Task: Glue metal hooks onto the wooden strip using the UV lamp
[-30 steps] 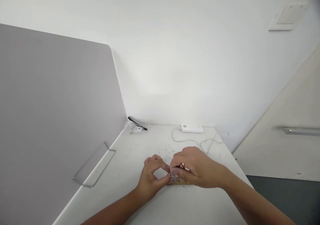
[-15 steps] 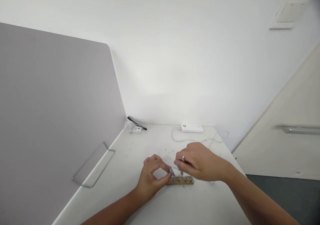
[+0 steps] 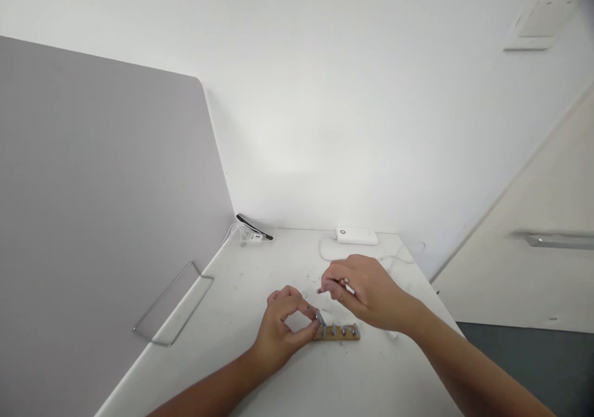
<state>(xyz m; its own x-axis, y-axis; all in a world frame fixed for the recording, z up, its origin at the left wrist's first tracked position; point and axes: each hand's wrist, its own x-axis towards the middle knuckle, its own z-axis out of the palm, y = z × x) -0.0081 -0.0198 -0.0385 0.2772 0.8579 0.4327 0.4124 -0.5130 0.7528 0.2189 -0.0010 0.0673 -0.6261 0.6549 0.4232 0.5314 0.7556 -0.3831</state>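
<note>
The bare right hand (image 3: 364, 287) has lifted away from the fingertips of the left hand (image 3: 275, 329), its slim reddish rod (image 3: 346, 280) now slanting sideways through its fingers, uncovering the narrow yellow-brown block (image 3: 338, 337) beside the left fingertips.

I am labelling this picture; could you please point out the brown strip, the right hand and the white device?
Brown strip (image 3: 338, 337), head view: its near side.
Right hand (image 3: 362, 286), head view: back of hand.
White device (image 3: 357, 236), head view: middle of body.
</note>
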